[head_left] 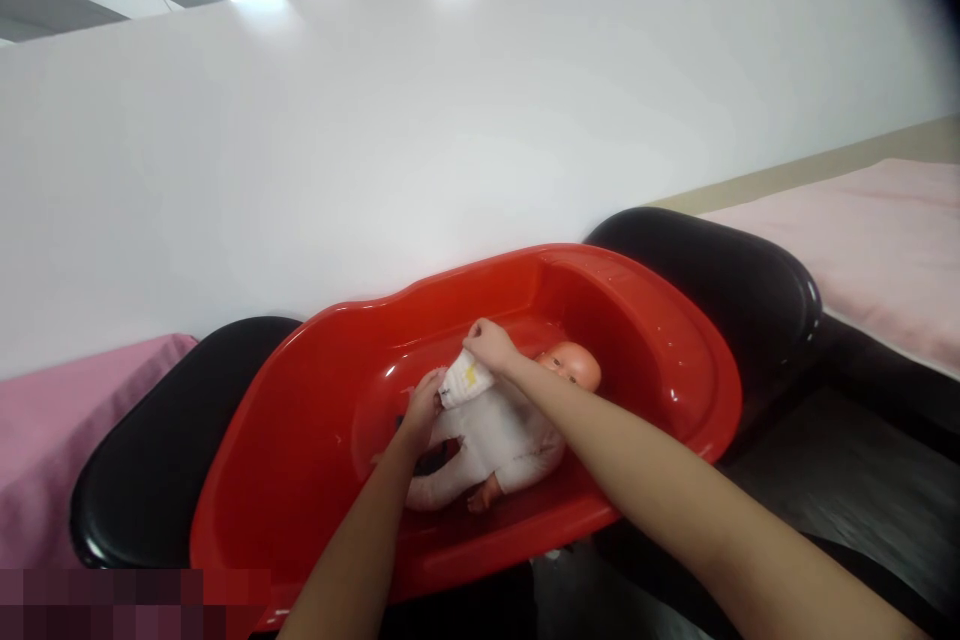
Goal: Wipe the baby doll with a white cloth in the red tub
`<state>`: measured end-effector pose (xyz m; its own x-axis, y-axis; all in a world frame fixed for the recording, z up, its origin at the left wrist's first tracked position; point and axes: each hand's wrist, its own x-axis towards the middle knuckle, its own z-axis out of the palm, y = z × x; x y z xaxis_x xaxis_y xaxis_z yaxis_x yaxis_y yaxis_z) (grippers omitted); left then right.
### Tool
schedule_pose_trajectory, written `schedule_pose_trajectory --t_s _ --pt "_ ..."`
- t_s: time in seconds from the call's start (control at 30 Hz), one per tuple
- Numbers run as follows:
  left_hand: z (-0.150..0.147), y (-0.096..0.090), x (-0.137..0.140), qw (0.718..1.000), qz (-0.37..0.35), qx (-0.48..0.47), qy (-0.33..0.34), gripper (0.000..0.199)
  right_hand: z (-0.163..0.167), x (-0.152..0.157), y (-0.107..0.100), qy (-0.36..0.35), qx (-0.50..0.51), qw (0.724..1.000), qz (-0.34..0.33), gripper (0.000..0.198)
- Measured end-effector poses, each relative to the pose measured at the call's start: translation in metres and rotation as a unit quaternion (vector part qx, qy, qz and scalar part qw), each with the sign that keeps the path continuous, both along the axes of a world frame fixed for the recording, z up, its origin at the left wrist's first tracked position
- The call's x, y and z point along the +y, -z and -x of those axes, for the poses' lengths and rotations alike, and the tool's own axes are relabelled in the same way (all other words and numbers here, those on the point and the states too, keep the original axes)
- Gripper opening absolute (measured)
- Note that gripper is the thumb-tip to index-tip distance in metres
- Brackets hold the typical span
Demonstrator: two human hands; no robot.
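A baby doll (517, 435) in a white outfit lies on its back in a red baby bathtub (285, 460), its head toward the right end. Over the doll's middle is a small white diaper (466, 380) with a yellow print. My right hand (491, 345) pinches the diaper's upper edge near the doll's chest. At its lower left edge, my left hand (424, 407) has its fingers closed on it. My right forearm passes in front of the doll's head and hides part of it. Something dark lies under the doll's legs, too hidden to name.
Black padded seats stand at both ends of the tub, one on the left (157, 440) and one on the right (712, 270). Beyond them are pink-covered surfaces, left (67, 410) and right (885, 240). A white wall (337, 150) rises behind the tub.
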<state>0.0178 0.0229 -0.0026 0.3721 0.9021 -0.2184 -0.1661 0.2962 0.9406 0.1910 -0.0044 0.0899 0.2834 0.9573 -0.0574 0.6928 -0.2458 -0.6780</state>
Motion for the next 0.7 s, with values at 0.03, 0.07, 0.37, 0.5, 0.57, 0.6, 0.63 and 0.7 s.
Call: schedule_pose_trajectory --t_s 0.03,0.07,0.37,0.5,0.57,0.6,0.63,0.7 --pt "0.0 -0.001 0.0 1.0 0.003 -0.004 0.005 0.038 -0.001 -0.001 -0.006 0.023 0.034 0.998 -0.038 0.024" --pt "0.0 -0.003 -0.001 1.0 0.006 -0.008 0.006 0.035 -0.003 -0.003 -0.013 0.049 0.061 0.994 -0.082 0.024" --pt "-0.001 -0.002 0.0 1.0 0.018 0.005 -0.005 0.026 -0.018 -0.026 -0.041 -0.089 -0.222 0.949 -0.205 0.024" --pt "-0.001 -0.003 -0.001 1.0 0.012 0.004 -0.001 0.027 -0.01 -0.017 -0.016 -0.097 -0.22 0.969 -0.057 0.033" --pt "-0.001 -0.004 -0.001 1.0 0.009 0.008 0.003 0.027 -0.011 -0.014 0.002 -0.123 -0.218 0.968 0.013 0.041" --pt "-0.001 -0.004 -0.001 1.0 0.009 0.01 0.003 0.027 -0.013 -0.013 0.01 -0.136 -0.212 0.967 0.045 0.043" --pt "-0.001 -0.005 -0.002 1.0 0.01 0.011 0.001 0.028 -0.016 -0.013 0.018 -0.144 -0.206 0.965 0.073 0.043" --pt "-0.002 -0.006 -0.003 1.0 0.014 0.008 -0.006 0.027 -0.025 -0.013 0.029 -0.144 -0.199 0.963 0.11 0.043"
